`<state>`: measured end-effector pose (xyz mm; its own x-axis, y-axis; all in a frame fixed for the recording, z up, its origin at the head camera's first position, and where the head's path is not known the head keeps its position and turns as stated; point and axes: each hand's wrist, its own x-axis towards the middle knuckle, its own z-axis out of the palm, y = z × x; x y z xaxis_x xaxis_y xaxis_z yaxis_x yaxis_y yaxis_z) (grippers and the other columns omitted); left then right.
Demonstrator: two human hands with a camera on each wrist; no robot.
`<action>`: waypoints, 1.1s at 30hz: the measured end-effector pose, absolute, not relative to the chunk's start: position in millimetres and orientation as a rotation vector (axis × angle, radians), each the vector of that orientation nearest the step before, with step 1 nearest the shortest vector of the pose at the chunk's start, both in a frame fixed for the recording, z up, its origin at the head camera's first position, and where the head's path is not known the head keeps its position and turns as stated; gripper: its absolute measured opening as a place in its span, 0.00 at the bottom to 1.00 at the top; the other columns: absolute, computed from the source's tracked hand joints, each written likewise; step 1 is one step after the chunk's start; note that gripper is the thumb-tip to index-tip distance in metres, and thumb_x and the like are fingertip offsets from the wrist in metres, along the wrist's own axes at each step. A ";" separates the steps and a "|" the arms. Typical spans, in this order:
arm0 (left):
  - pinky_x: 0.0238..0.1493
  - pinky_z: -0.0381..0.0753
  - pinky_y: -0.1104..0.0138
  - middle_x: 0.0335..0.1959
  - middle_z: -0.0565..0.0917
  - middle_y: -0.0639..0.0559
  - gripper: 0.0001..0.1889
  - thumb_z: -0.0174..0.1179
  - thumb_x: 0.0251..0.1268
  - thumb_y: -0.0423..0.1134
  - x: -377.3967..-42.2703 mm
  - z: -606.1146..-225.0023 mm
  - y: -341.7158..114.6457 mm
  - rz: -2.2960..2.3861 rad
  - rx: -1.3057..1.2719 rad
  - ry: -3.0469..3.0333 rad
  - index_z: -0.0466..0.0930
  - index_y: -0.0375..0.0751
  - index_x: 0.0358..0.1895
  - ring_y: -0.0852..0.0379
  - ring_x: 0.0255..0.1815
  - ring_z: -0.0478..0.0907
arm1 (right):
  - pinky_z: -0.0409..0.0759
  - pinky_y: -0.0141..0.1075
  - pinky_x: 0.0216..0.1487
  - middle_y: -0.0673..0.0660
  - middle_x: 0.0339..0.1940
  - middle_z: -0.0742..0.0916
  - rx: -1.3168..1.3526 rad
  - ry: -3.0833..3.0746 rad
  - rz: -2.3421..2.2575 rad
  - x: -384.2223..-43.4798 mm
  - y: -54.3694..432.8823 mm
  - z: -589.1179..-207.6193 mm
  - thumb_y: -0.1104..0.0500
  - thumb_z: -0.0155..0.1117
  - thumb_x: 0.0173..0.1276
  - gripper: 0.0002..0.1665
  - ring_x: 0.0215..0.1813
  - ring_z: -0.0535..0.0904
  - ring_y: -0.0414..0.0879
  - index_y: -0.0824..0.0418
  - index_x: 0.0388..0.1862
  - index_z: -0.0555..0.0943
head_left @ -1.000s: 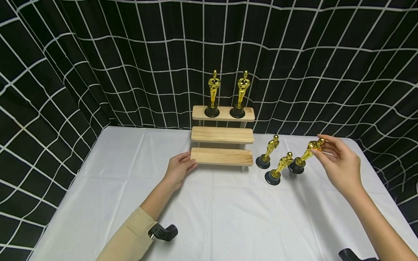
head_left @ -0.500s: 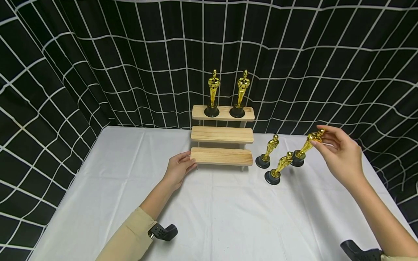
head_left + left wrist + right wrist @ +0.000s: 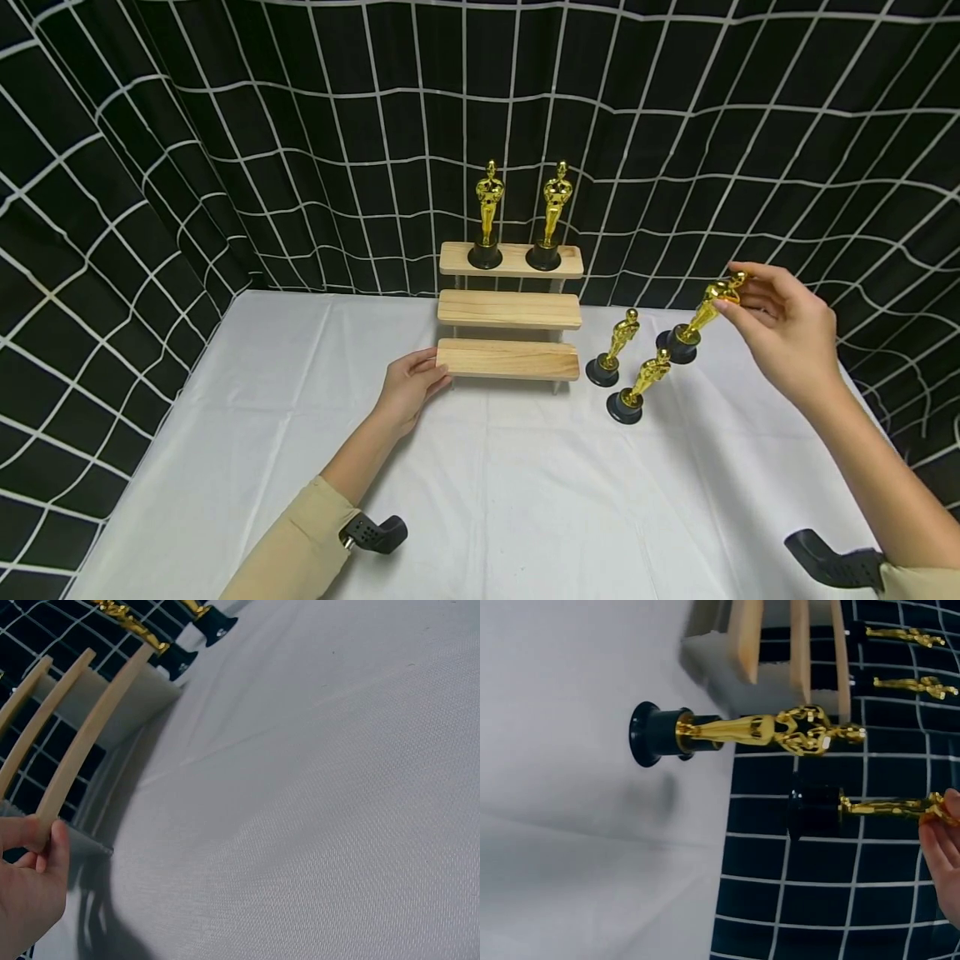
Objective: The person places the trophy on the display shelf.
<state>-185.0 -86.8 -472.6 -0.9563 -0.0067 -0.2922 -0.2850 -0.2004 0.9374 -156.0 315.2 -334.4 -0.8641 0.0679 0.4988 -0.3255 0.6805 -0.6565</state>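
Note:
My right hand pinches a gold trophy statuette by its upper body, its black base hanging above the table at the right. Between that and the rack, two more gold statuettes stand on the cloth: a rear one and a front one. My left hand grips the left end of the bottom board of a three-tier wooden rack; in the left wrist view thumb and fingers pinch the board. On the top tier stand a left statuette and a right statuette, both upright.
A white cloth covers the table. Black fabric with a white grid hangs behind and along both sides, close to the table's back edge. The two standing statuettes are near the rack's right end.
My right hand has lifted the held statuette upward, away from the front standing one. The left hand and the rack stay in place.

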 end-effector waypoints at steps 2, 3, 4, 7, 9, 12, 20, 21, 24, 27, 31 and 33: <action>0.58 0.91 0.70 0.61 0.79 0.28 0.24 0.55 0.75 0.19 -185.3 -473.0 -87.1 2.277 -0.346 1.858 0.68 0.19 0.71 0.57 0.46 0.84 | 0.79 0.07 0.48 0.21 0.43 0.79 0.201 -2.411 1.059 -157.3 314.8 -330.9 0.75 0.71 0.68 0.27 0.46 0.77 0.17 0.72 0.66 0.78; 0.58 0.91 0.70 0.61 0.79 0.27 0.24 0.55 0.75 0.19 -185.4 -473.5 -87.2 2.278 -0.343 1.858 0.68 0.19 0.71 0.57 0.46 0.85 | 0.79 0.07 0.48 0.22 0.43 0.78 0.202 -2.415 1.059 -157.8 314.6 -329.1 0.75 0.71 0.69 0.27 0.46 0.77 0.17 0.72 0.66 0.78; 0.58 0.91 0.70 0.60 0.79 0.28 0.24 0.55 0.75 0.19 -185.3 -473.4 -87.2 2.279 -0.343 1.855 0.68 0.19 0.71 0.57 0.46 0.84 | 0.79 0.07 0.48 0.22 0.43 0.78 0.204 -2.419 1.058 -158.3 314.2 -327.4 0.74 0.71 0.69 0.28 0.46 0.77 0.16 0.72 0.67 0.78; 0.58 0.91 0.70 0.60 0.79 0.28 0.24 0.55 0.75 0.18 -185.2 -473.2 -87.1 2.279 -0.346 1.852 0.68 0.19 0.71 0.57 0.46 0.84 | 0.79 0.07 0.48 0.22 0.43 0.78 0.213 -2.419 1.053 -159.7 311.8 -321.7 0.74 0.71 0.69 0.27 0.46 0.77 0.17 0.71 0.66 0.78; 0.58 0.91 0.70 0.60 0.79 0.28 0.24 0.55 0.75 0.19 -185.3 -473.0 -86.8 2.277 -0.348 1.852 0.68 0.19 0.71 0.57 0.46 0.84 | 0.79 0.07 0.48 0.22 0.43 0.79 0.222 -2.416 1.050 -160.8 310.4 -318.2 0.74 0.71 0.69 0.27 0.46 0.77 0.17 0.71 0.66 0.79; 0.58 0.91 0.70 0.60 0.79 0.28 0.24 0.55 0.75 0.19 -185.7 -472.9 -86.7 2.274 -0.348 1.851 0.68 0.19 0.71 0.57 0.46 0.84 | 0.78 0.06 0.48 0.22 0.44 0.78 0.234 -2.417 1.035 -162.5 308.5 -313.5 0.74 0.72 0.69 0.27 0.46 0.77 0.17 0.71 0.66 0.79; 0.57 0.91 0.71 0.59 0.79 0.29 0.24 0.55 0.75 0.19 -186.2 -473.3 -86.9 2.277 -0.357 1.848 0.68 0.19 0.72 0.58 0.44 0.84 | 0.78 0.07 0.49 0.33 0.48 0.82 0.241 -2.429 1.023 -168.3 299.7 -300.7 0.71 0.72 0.70 0.27 0.47 0.77 0.19 0.68 0.67 0.79; 0.57 0.91 0.71 0.59 0.79 0.29 0.24 0.55 0.75 0.19 -186.1 -473.2 -86.8 2.277 -0.357 1.848 0.68 0.19 0.72 0.58 0.44 0.84 | 0.78 0.07 0.49 0.34 0.48 0.82 0.239 -2.430 1.022 -168.8 297.9 -298.7 0.71 0.72 0.70 0.27 0.47 0.77 0.19 0.68 0.67 0.79; 0.57 0.91 0.71 0.58 0.79 0.30 0.24 0.56 0.75 0.19 -186.5 -474.0 -86.6 2.276 -0.355 1.848 0.68 0.19 0.72 0.58 0.44 0.84 | 0.79 0.08 0.50 0.37 0.49 0.83 0.260 -2.423 1.043 -170.4 291.5 -292.8 0.71 0.72 0.70 0.27 0.47 0.78 0.20 0.68 0.68 0.79; 0.56 0.91 0.71 0.59 0.79 0.29 0.24 0.56 0.75 0.19 -186.3 -473.9 -86.5 2.274 -0.359 1.850 0.68 0.20 0.72 0.58 0.44 0.84 | 0.80 0.08 0.50 0.44 0.51 0.86 0.282 -2.428 1.046 -172.1 284.0 -287.3 0.72 0.71 0.70 0.28 0.48 0.78 0.20 0.68 0.68 0.78; 0.56 0.91 0.72 0.60 0.79 0.28 0.24 0.56 0.75 0.19 -185.2 -471.9 -86.7 2.272 -0.362 1.851 0.68 0.20 0.72 0.58 0.45 0.84 | 0.79 0.08 0.51 0.56 0.52 0.86 0.296 -2.436 1.040 -175.2 274.9 -281.9 0.72 0.71 0.71 0.28 0.48 0.77 0.20 0.67 0.69 0.78; 0.56 0.91 0.72 0.61 0.79 0.28 0.24 0.56 0.75 0.19 -185.1 -471.5 -86.8 2.271 -0.358 1.852 0.68 0.20 0.72 0.58 0.45 0.84 | 0.80 0.08 0.51 0.60 0.54 0.86 0.311 -2.440 1.050 -177.0 271.4 -280.5 0.72 0.71 0.71 0.29 0.48 0.77 0.21 0.67 0.69 0.78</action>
